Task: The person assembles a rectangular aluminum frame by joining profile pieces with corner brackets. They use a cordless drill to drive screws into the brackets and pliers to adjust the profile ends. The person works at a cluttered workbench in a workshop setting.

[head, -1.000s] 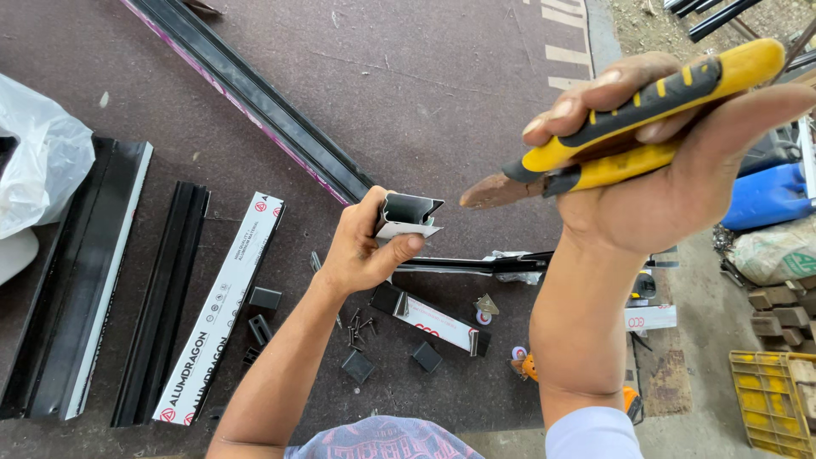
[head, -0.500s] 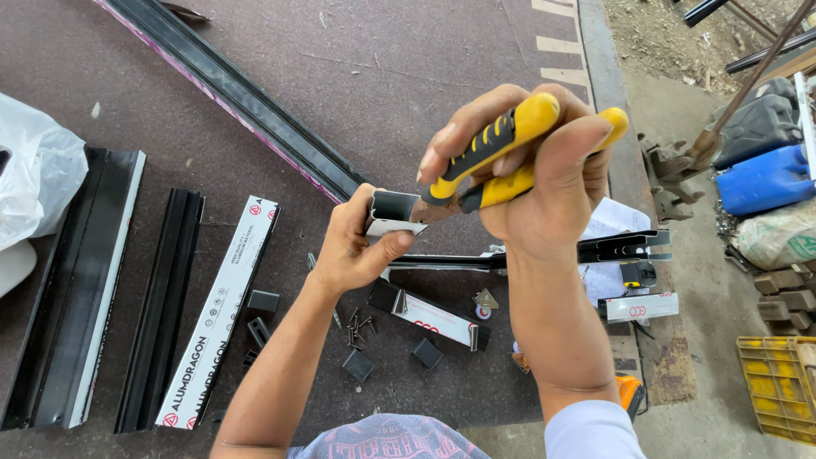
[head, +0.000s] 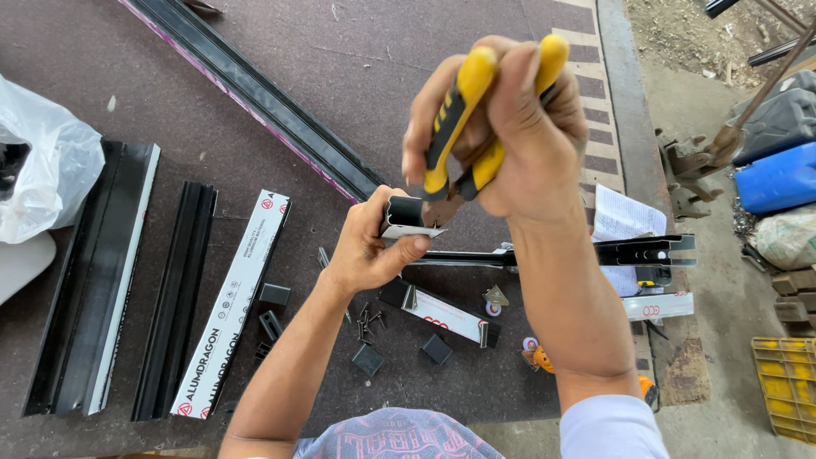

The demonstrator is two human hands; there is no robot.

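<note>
My left hand (head: 370,246) grips a short piece of dark aluminium profile (head: 406,216) with a white film on its edge, held above the brown work surface (head: 280,51). My right hand (head: 501,140) is closed around yellow-and-black handled pliers (head: 459,119), raised right above that piece; the jaws point down at its upper right corner and are mostly hidden behind my fingers. Below the hands lie a short dark profile offcut (head: 442,313), several black screws (head: 367,321) and small black plastic blocks (head: 368,359).
A long black profile (head: 255,102) runs diagonally across the surface. Three profile lengths (head: 178,297) lie at the left beside a white plastic bag (head: 42,178). A black metal bar (head: 595,252) and paper (head: 625,217) sit at the right edge. Blue canister (head: 778,178) and yellow crate (head: 786,382) stand on the ground.
My right hand has swung the pliers from out at the upper right in to the piece held by my left hand, turning them from nearly level to pointing down. The left hand stayed put.
</note>
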